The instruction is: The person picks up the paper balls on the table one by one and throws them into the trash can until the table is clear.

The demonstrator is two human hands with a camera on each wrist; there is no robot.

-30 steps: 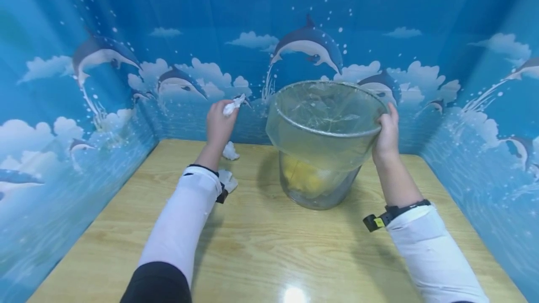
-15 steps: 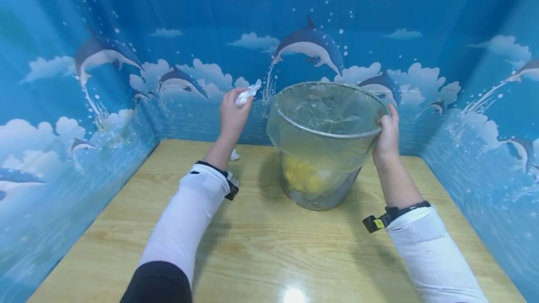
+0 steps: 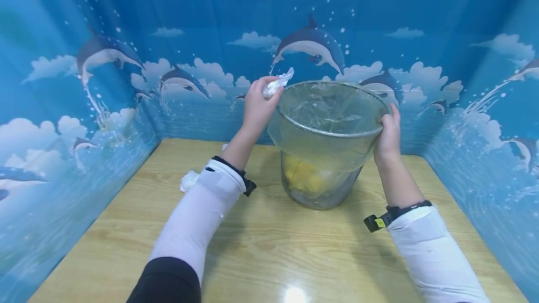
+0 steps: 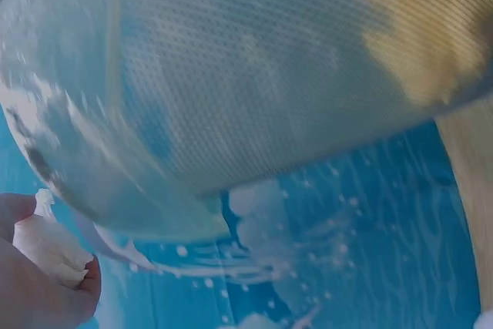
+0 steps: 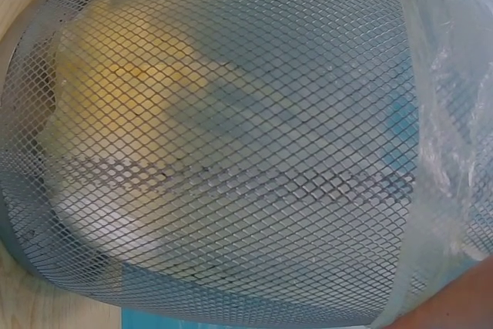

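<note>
My left hand point(image 3: 258, 106) pinches a crumpled white tissue point(image 3: 279, 83) between thumb and fingers, just beside the left rim of a wire mesh wastebasket point(image 3: 343, 191). The left wrist view also has this tissue point(image 4: 48, 248), at its lower left. A clear plastic bag point(image 3: 316, 148) lines the wastebasket and folds down over its rim. My right hand point(image 3: 387, 137) grips the rim on the right side, thumb over the edge. The basket leans slightly to the right. Through the mesh wall point(image 5: 293, 121), something yellow point(image 5: 131, 75) and something white point(image 5: 108, 221) show at the bottom.
On the wooden table point(image 3: 269, 256), a crumpled tissue point(image 3: 189, 181) lies left of my forearm. Another white scrap point(image 3: 225, 147) peeks out behind my left wrist. A blue curtain point(image 3: 236, 8) printed with dolphins encloses the table at the back and sides.
My left hand has carried the tissue right and up to the wastebasket's rim. A tissue hidden earlier by the left arm now shows on the table. My right hand and the basket stay put.
</note>
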